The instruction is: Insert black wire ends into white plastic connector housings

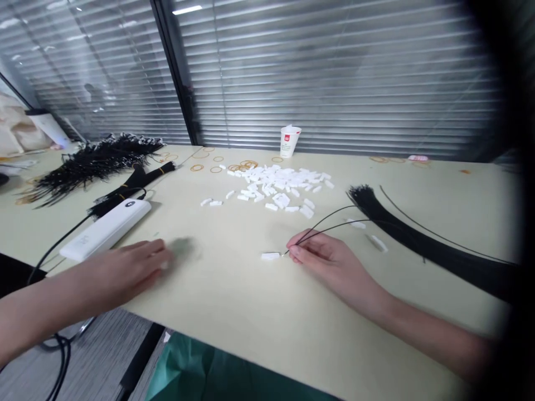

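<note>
My right hand [321, 253] is closed in a pinch on a thin black cord [326, 217], whose two strands curve up and to the right. Just left of its fingertips, a small white plastic piece [270, 256] lies at the cord's shiny tip; I cannot tell whether the two are joined. My left hand [140, 267], smeared by motion, hovers over the table's near left side by a white power bank [106, 228]. What its fingers hold, if anything, is not clear. Beyond both hands, many similar white pieces [280, 181] lie in a loose pile.
A bundle of black cords [401, 231] stretches along the right side. Black strands lie in a heap [100, 161] at the back left, beside tied bundles [137, 181]. A paper cup [289, 141] stands near the blinds, with rubber bands [246, 165] scattered about. A cable [54, 253] runs off the left edge.
</note>
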A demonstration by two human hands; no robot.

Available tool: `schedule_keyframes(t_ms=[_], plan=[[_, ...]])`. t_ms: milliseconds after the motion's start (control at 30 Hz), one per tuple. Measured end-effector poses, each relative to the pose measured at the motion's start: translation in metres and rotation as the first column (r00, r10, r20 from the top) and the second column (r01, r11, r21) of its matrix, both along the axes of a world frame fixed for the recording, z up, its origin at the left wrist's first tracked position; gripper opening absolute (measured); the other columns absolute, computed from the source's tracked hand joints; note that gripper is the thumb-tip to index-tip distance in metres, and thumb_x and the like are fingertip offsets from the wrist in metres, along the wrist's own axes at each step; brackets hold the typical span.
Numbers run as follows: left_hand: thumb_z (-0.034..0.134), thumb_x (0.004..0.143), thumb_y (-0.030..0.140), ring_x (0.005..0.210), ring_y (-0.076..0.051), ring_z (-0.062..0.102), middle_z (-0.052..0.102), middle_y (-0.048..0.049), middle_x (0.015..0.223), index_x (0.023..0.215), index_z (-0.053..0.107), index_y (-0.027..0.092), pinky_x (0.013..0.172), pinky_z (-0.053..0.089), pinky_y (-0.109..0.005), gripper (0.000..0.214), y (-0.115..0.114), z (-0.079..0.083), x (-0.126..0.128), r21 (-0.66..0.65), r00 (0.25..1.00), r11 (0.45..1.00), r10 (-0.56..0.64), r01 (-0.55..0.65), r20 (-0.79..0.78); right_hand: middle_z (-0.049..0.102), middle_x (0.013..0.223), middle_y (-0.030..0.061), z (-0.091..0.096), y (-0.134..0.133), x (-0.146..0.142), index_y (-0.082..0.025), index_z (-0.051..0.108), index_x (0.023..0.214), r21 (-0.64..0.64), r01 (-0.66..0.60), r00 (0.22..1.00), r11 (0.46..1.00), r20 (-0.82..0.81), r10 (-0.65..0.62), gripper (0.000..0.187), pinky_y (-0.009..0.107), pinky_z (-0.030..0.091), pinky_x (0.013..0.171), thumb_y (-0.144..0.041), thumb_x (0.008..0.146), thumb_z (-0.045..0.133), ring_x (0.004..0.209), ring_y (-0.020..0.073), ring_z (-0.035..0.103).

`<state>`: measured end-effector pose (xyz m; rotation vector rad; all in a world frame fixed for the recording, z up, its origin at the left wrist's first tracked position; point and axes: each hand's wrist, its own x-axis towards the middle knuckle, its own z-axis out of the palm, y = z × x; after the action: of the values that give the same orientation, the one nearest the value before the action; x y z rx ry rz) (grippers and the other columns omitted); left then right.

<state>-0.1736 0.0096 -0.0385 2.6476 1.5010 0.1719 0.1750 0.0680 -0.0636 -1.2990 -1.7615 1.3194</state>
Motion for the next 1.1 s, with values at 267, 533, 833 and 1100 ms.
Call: schedule_keyframes(t_ms=[267, 533, 833, 1100], plan=[[0.042, 0.088, 0.017, 0.112, -0.023, 0.046, 0.049, -0.0135, 0.121, 0.126, 0.043, 0.016, 0.094, 0.038, -0.038, 0.038, 0.089, -0.009, 0.112, 0.077, 0.945, 0.945, -0.322, 0.317, 0.065, 0.061, 0.083, 0.0024, -0.001, -0.001, 0.002, -0.017, 0.060, 0.085, 0.017, -0.021, 1.000, 1.000, -0.017, 0.021, 0.022, 0.025, 0.047, 0.070, -0.038, 0.081, 0.054, 0.078, 0.0127, 0.058], [0.057, 0.079, 0.027, 0.091, -0.018, 0.051, 0.058, -0.0036, 0.091, 0.090, 0.060, 0.018, 0.079, 0.043, -0.030, 0.014, 0.069, -0.017, 0.131, -0.170, 0.920, 0.962, -0.142, 0.216, 0.364, 0.062, 0.085, 0.0023, 0.002, -0.002, 0.004, -0.018, 0.061, 0.083, 0.023, 0.016, 1.000, 1.000, -0.016, -0.016, 0.020, 0.025, 0.048, 0.072, -0.037, 0.080, 0.056, 0.078, 0.0128, 0.059], [0.057, 0.078, 0.017, 0.085, -0.017, 0.050, 0.058, -0.0022, 0.083, 0.085, 0.063, 0.019, 0.077, 0.042, -0.030, 0.009, 0.045, -0.022, 0.163, -0.194, 0.840, 0.932, -0.168, 0.305, 0.516, 0.062, 0.083, 0.0004, 0.006, -0.018, 0.010, -0.020, 0.061, 0.080, 0.265, -0.100, 0.990, 0.959, 0.126, 0.068, 0.010, 0.023, 0.045, 0.070, -0.026, 0.084, 0.054, 0.077, 0.0115, 0.057], [0.059, 0.079, 0.020, 0.092, -0.017, 0.048, 0.056, -0.0019, 0.086, 0.084, 0.062, 0.020, 0.082, 0.041, -0.030, 0.005, 0.033, -0.025, 0.171, -0.224, 0.808, 0.928, -0.119, 0.297, 0.577, 0.063, 0.083, -0.0010, 0.009, -0.032, 0.017, -0.022, 0.060, 0.079, 0.332, -0.189, 0.971, 0.924, 0.203, 0.125, 0.014, 0.024, 0.047, 0.072, -0.015, 0.086, 0.050, 0.083, 0.0112, 0.058]])
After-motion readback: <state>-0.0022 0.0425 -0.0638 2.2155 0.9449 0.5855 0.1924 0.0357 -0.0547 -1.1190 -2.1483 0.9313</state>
